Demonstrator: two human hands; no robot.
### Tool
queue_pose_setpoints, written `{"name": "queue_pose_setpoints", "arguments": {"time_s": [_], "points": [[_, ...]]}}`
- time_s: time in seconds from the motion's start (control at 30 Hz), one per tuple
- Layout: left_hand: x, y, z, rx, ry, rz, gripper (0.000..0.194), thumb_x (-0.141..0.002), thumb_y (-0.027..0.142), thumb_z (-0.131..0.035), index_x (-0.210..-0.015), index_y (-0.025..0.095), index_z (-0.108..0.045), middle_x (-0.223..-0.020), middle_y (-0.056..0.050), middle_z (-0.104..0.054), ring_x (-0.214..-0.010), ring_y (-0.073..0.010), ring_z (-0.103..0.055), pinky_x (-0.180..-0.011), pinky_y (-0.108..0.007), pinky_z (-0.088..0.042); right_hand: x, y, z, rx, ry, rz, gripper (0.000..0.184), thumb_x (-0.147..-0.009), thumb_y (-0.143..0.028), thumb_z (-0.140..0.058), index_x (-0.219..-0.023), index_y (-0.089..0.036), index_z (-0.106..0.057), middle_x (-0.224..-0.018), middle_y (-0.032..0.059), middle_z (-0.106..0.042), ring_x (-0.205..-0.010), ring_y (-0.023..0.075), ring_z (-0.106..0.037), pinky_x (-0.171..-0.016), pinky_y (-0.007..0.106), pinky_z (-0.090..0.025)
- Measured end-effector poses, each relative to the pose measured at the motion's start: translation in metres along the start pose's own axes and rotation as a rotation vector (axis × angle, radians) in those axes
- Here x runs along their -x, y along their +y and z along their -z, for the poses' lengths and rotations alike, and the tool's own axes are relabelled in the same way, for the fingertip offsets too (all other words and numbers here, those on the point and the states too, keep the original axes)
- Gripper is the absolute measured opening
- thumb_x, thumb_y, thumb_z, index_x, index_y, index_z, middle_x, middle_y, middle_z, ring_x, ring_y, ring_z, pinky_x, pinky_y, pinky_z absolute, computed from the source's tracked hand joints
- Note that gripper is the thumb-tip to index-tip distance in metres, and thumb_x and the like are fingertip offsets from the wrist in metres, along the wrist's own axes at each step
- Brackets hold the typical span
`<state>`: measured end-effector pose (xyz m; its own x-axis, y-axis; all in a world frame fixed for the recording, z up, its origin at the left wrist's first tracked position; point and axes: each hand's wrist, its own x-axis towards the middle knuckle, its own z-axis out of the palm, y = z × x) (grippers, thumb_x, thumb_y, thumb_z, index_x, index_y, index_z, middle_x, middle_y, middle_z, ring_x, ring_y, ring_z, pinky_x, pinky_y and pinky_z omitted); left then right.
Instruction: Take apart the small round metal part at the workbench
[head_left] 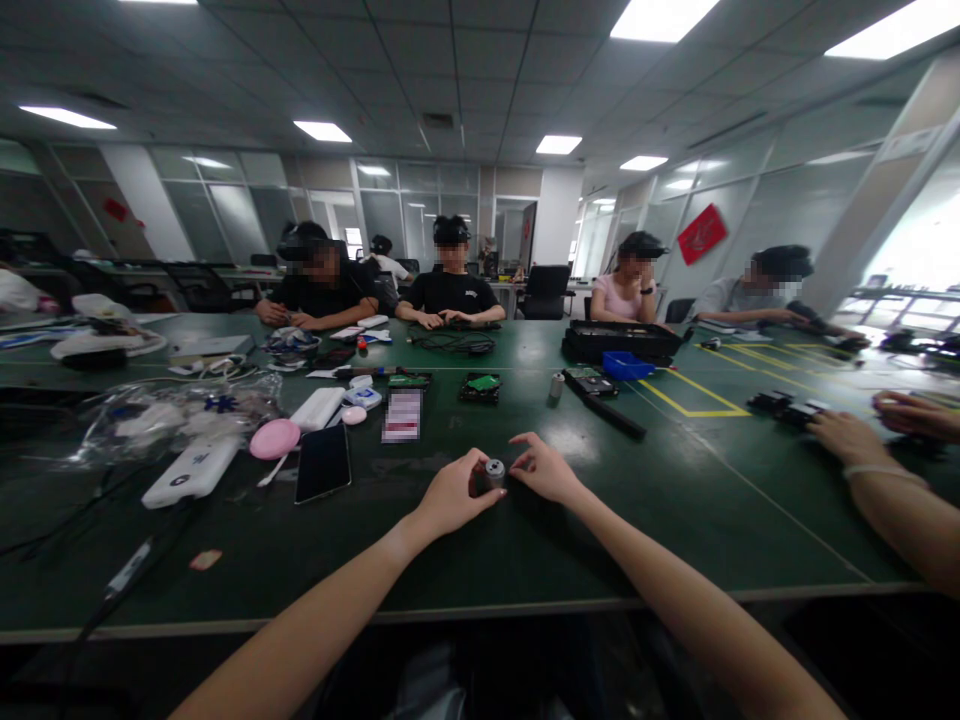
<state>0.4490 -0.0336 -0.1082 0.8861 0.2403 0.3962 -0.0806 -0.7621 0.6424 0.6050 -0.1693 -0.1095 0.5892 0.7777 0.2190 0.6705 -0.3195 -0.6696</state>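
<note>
A small silver metal cylinder [494,470], with dark openings in its top face, stands upright near the middle of the green table. My left hand [456,492] is closed around it, thumb and fingers on its left and near sides. Just to the right, my right hand [546,470] has its fingers curved and apart, with nothing between them. A narrow gap separates its fingertips from the cylinder. Farther back stands a second silver cylinder [556,386], close to a hard drive [589,381] and a long black strip [615,414].
Left of my hands lie a black phone [323,464], a pink round case [274,438], a white power bank [193,470] and plastic bags. Circuit boards [481,386] and a blue tray [628,366] lie farther back. Another person's hands [844,440] work at the right; several people sit opposite.
</note>
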Motion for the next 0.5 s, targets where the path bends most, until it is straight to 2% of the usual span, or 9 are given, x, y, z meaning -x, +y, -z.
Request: {"name": "queue_pose_setpoints", "arguments": {"time_s": [0.13,0.3,0.4,0.5], "points": [[0.0,0.0,0.0,-0.009,0.0,-0.001,0.032,-0.073,0.038,-0.069,-0.097,0.021,-0.054,-0.086,-0.001,-0.064,-0.069,-0.0166,-0.059,-0.06,-0.025,-0.044,-0.002,-0.003,0.001,-0.083,0.132,0.051,0.048,-0.071,-0.014,-0.063,-0.116,-0.023,-0.047,-0.078,-0.0017,-0.069,-0.057,0.0112,-0.057,-0.057,0.023,-0.045],[0.0,-0.002,-0.001,-0.013,0.0,-0.004,0.032,-0.074,0.038,-0.069,-0.096,0.022,-0.053,-0.085,0.0,-0.063,-0.065,-0.0153,-0.057,-0.059,-0.025,-0.043,-0.002,-0.02,0.008,-0.337,0.251,0.2,0.042,-0.077,-0.03,-0.062,-0.114,-0.019,-0.046,-0.084,0.0031,-0.068,-0.051,0.0102,-0.051,-0.049,0.023,-0.041],[0.0,-0.002,-0.001,-0.01,0.001,-0.006,0.031,-0.074,0.038,-0.068,-0.096,0.022,-0.053,-0.085,0.001,-0.063,-0.064,-0.0147,-0.056,-0.058,-0.024,-0.042,0.001,-0.029,0.011,-0.443,0.209,0.25,0.047,-0.077,-0.033,-0.063,-0.117,-0.019,-0.042,-0.085,0.0037,-0.067,-0.055,0.0112,-0.054,-0.052,0.024,-0.042],[0.0,-0.003,-0.001,-0.01,-0.003,-0.005,0.03,-0.074,0.038,-0.068,-0.095,0.022,-0.053,-0.082,0.001,-0.062,-0.065,-0.0151,-0.056,-0.058,-0.024,-0.041,0.004,-0.031,0.01,-0.442,0.062,0.29,0.045,-0.077,-0.031,-0.064,-0.116,-0.019,-0.044,-0.085,0.0031,-0.068,-0.059,0.0116,-0.056,-0.057,0.025,-0.045]]}}
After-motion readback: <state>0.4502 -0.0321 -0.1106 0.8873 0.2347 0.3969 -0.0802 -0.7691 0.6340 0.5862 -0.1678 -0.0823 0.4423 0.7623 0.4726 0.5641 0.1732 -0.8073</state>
